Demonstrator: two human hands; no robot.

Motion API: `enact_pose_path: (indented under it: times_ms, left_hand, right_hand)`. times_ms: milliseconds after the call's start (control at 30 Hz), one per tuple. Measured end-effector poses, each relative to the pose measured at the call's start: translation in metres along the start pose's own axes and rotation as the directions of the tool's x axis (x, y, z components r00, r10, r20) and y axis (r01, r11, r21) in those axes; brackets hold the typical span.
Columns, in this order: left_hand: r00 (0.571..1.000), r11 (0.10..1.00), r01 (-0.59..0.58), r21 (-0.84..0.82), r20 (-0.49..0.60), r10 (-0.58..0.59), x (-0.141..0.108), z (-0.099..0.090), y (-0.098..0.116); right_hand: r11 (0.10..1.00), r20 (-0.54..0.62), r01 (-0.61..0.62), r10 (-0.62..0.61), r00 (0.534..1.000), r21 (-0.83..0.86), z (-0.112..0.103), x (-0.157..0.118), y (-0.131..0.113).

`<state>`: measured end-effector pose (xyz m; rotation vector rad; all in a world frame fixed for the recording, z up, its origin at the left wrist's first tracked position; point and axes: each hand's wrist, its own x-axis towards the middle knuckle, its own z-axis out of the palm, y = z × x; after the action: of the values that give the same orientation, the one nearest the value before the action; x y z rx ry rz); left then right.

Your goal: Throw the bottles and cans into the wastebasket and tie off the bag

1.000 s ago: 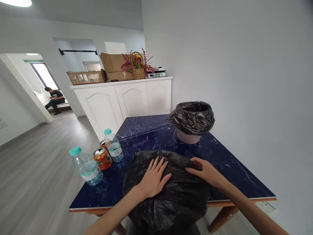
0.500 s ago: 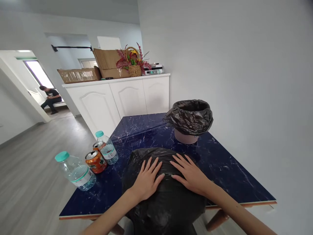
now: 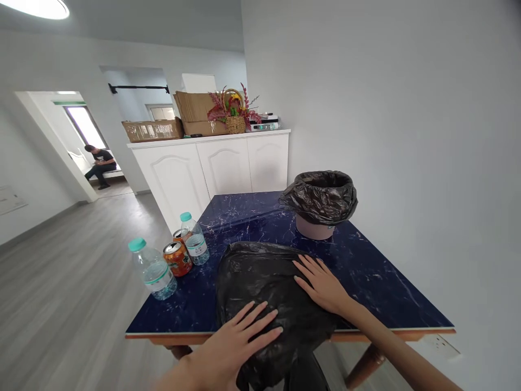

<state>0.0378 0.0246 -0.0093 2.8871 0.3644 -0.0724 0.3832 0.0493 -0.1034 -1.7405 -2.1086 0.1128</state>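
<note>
A black plastic bag (image 3: 256,277) lies spread over the near edge of the blue marbled table (image 3: 374,288), its lower part hanging over the edge. My left hand (image 3: 234,342) rests on the bag's lower left part, palm down with the fingers apart. Further up, my right hand (image 3: 321,285) lies flat on the bag's right side, its fingers stretched out. Behind the bag stands a pinkish bin (image 3: 313,228) lined with another black bag (image 3: 325,203), whose rim is folded outward.
Two water bottles (image 3: 157,274) (image 3: 195,241) and two orange cans (image 3: 178,259) stand at the table's left edge. Beyond is a white cabinet (image 3: 228,163) with cardboard boxes (image 3: 152,130) and a flower basket (image 3: 235,124). A person (image 3: 100,165) sits in a far room.
My left hand has slid down and toward me over the bag, while my right hand stays on its right side. The bag looks flatter. The camera view has shifted.
</note>
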Motion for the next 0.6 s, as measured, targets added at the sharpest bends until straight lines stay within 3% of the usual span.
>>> enact_pose_path:
  times_ms: [133, 233, 367, 467, 600]
  left_hand:
    - [0.987, 0.975, 0.159, 0.155, -0.055, -0.152, -0.001, 0.026, -0.008]
    - [0.975, 0.974, 0.185, 0.133, -0.147, -0.165, -0.006, 0.032, -0.016]
    - [0.939, 0.976, 0.183, -0.117, -0.272, -0.209, -0.022, 0.019, -0.019]
    - [0.869, 0.89, 0.228, -0.396, -0.329, -0.369, -0.032, 0.005, -0.022]
    - [0.726, 0.763, 0.339, -0.55, -0.363, -0.584, -0.028, -0.017, -0.038]
  right_hand:
    - [0.992, 0.034, -0.128, 0.128, 0.991, -0.002, -0.002, 0.004, -0.003]
    - [0.985, 0.034, -0.171, 0.171, 0.985, -0.004, -0.013, 0.001, -0.011]
    - [0.981, 0.077, -0.012, -0.003, 0.997, 0.194, -0.042, -0.029, -0.021]
    - [0.927, 0.19, 0.064, -0.143, 0.971, 0.369, -0.06, -0.062, -0.019]
    - [0.915, 0.183, 0.048, -0.131, 0.974, 0.4, -0.062, -0.083, -0.012]
